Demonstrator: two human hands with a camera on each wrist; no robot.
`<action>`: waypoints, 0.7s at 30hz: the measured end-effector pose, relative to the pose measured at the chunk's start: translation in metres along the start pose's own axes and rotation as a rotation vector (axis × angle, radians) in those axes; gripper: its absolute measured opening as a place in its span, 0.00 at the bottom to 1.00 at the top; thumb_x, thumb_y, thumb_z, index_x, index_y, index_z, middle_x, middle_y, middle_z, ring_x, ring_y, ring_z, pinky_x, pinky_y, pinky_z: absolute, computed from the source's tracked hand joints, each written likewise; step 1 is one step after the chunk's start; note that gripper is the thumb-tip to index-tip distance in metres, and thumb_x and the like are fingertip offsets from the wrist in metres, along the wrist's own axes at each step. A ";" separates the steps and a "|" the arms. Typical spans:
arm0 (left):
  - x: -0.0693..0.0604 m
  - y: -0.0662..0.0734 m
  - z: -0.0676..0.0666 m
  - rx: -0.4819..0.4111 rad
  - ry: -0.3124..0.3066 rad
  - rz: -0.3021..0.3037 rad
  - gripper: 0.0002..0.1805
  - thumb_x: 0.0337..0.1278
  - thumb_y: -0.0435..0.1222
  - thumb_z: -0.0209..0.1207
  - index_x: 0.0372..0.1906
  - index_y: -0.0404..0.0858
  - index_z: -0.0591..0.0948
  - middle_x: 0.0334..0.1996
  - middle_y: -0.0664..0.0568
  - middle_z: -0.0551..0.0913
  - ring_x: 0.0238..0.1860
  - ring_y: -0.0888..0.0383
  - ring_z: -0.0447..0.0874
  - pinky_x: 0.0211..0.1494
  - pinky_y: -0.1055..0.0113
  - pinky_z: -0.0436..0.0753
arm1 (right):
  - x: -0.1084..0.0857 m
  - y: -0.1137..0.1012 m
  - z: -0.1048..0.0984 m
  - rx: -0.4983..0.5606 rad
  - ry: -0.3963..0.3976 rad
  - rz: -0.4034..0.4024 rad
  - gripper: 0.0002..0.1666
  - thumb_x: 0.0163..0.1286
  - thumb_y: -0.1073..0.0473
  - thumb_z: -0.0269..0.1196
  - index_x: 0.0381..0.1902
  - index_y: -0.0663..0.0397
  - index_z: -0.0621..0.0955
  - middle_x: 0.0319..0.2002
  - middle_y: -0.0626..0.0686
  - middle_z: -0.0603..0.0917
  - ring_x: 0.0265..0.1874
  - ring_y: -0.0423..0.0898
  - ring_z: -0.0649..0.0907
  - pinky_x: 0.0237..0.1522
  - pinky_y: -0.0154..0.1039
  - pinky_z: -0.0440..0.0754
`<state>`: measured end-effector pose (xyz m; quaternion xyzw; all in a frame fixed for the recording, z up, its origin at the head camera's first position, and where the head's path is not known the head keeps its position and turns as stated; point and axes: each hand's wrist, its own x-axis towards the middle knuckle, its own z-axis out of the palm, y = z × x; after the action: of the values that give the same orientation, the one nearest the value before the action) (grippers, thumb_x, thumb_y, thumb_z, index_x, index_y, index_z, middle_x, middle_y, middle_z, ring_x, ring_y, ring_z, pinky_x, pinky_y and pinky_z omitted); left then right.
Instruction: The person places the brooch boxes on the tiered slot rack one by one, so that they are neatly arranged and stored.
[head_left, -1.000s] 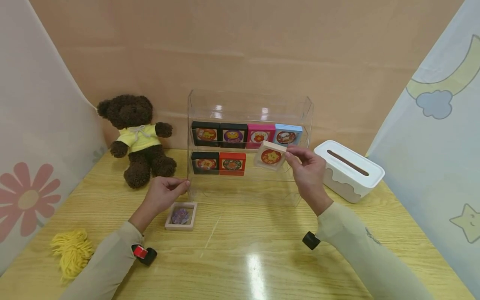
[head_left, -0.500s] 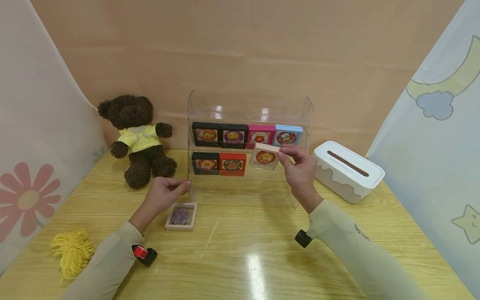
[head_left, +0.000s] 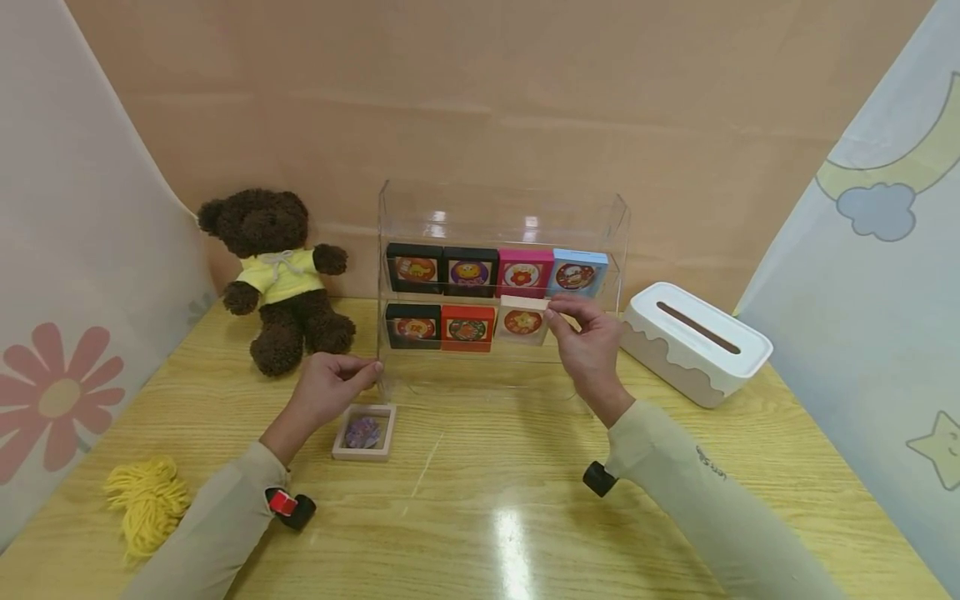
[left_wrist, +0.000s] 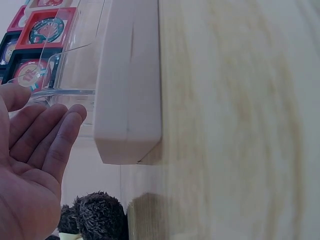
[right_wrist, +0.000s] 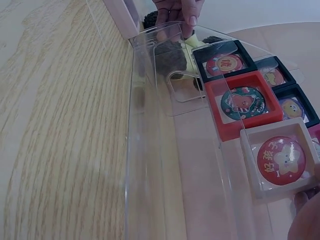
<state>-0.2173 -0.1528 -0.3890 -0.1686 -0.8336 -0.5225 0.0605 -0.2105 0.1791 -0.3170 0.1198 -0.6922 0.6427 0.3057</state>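
Observation:
In the head view a clear acrylic tiered rack [head_left: 483,218] stands on the table. My left hand [head_left: 327,389] pinches its lower left edge between thumb and fingers. My right hand [head_left: 590,346] grips the right side of a pale pink square display frame [head_left: 523,323], upright at the rack's lower tier; a red badge with a star [right_wrist: 281,160] shows inside it. Just left of it sit a red frame [head_left: 468,330] and a black frame [head_left: 413,327]. Another pale frame [head_left: 363,454] with a purplish piece inside lies flat near my left hand.
The upper tier holds two black frames [head_left: 470,272], a magenta one [head_left: 524,273] and a light blue one [head_left: 578,273]. A brown teddy bear [head_left: 277,279] sits left, a white tissue box [head_left: 697,342] right, and yellow yarn [head_left: 148,504] at front left.
My right hand has moved left with the pale pink frame, which has straightened from a tilt and come beside the red frame. The left hand stays at the rack's edge.

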 end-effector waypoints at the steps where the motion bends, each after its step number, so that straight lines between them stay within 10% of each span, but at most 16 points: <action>1: 0.000 0.000 0.000 0.000 0.000 0.000 0.15 0.62 0.40 0.61 0.42 0.30 0.86 0.35 0.42 0.86 0.33 0.55 0.85 0.35 0.66 0.82 | 0.000 0.000 0.000 0.001 -0.002 0.004 0.06 0.59 0.81 0.61 0.35 0.85 0.79 0.42 0.74 0.79 0.42 0.40 0.80 0.46 0.34 0.78; 21: 0.001 -0.001 0.000 0.019 0.013 0.008 0.15 0.62 0.38 0.61 0.42 0.28 0.85 0.34 0.41 0.86 0.31 0.57 0.85 0.33 0.67 0.82 | -0.008 0.004 0.004 0.015 -0.013 0.014 0.06 0.58 0.82 0.61 0.35 0.85 0.79 0.44 0.76 0.78 0.43 0.47 0.81 0.43 0.34 0.79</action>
<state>-0.2183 -0.1532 -0.3901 -0.1680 -0.8375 -0.5153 0.0694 -0.2075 0.1738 -0.3246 0.1213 -0.6902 0.6491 0.2959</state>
